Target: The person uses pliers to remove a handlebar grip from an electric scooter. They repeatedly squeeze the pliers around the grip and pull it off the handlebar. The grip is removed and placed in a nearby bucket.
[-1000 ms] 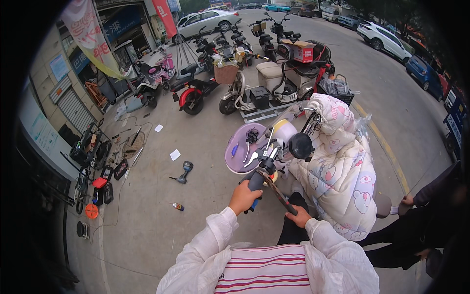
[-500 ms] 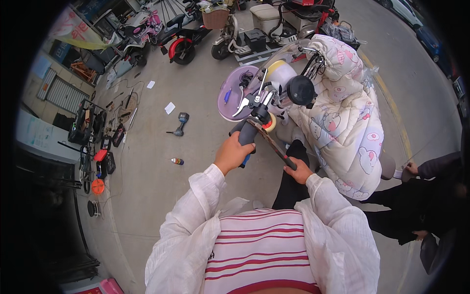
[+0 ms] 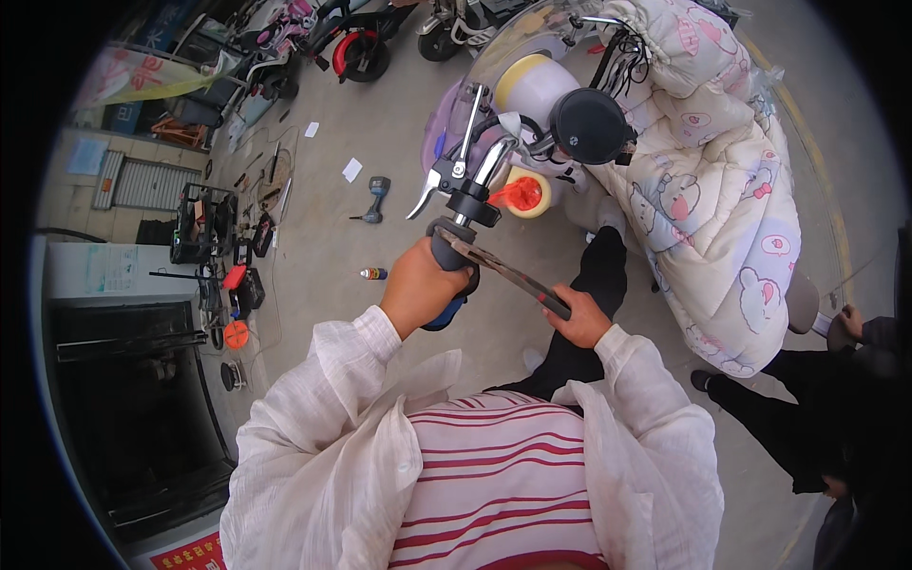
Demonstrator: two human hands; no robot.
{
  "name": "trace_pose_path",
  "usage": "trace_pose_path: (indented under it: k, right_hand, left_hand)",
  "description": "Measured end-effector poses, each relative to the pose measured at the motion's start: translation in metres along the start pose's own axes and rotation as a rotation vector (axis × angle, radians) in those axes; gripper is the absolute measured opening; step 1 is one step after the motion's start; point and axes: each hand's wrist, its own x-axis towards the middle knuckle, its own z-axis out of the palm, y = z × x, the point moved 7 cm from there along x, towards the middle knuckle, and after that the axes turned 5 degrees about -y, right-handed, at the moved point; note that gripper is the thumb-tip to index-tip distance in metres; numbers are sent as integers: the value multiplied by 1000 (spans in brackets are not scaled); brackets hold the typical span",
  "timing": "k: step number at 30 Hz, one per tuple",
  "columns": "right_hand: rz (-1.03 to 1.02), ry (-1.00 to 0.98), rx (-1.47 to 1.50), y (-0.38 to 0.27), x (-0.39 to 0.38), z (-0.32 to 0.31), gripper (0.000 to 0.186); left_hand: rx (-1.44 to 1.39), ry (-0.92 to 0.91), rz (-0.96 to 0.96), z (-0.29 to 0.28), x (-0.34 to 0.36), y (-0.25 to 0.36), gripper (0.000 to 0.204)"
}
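The left hand [image 3: 424,286] has its fingers round a dark-grey rubber grip [image 3: 450,249], apparently steadying it; to the right, the right hand [image 3: 582,320] clasps a long dark metal tool [image 3: 512,274] near-end, probably for leverage.

red sign [image 3: 190,553]: white characters | blue sign [image 3: 158,32]: pale characters | banner [image 3: 131,76]: red characters | wall panel [image 3: 119,274]: illegible

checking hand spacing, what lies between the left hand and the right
A long, narrow tool slants between the left hand and right hand in the head view, its far end at the handlebar sleeve.
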Motion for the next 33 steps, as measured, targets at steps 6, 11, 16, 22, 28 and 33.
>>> trace_pose_path:
  k: [6, 11, 16, 22, 28, 33]
  right_hand:
    - [59, -18, 2, 2, -2, -3, 21]
    - [186, -40, -69, -22, -23, -16, 19]
    - [436, -119, -288, -87, -54, -40, 26]
    - [842, -302, -567, -202, -68, -66, 35]
    - [1120, -626, -1059, -333, -22, -35, 44]
    - [1352, -614, -1146, -366, -1, -17, 42]
  left_hand:
    - [-124, -51, -10, 2, 1, -1, 34]
    - [-260, -145, -5, 1, 0, -3, 33]
    - [-357, -224, 94, 7, 3, -17, 31]
    - [-644, -514, 73, 14, 4, -17, 33]
    - [-1205, -791, 68, 32, 2, -27, 33]
    - [-1489, -1013, 59, 49, -5, -29, 39]
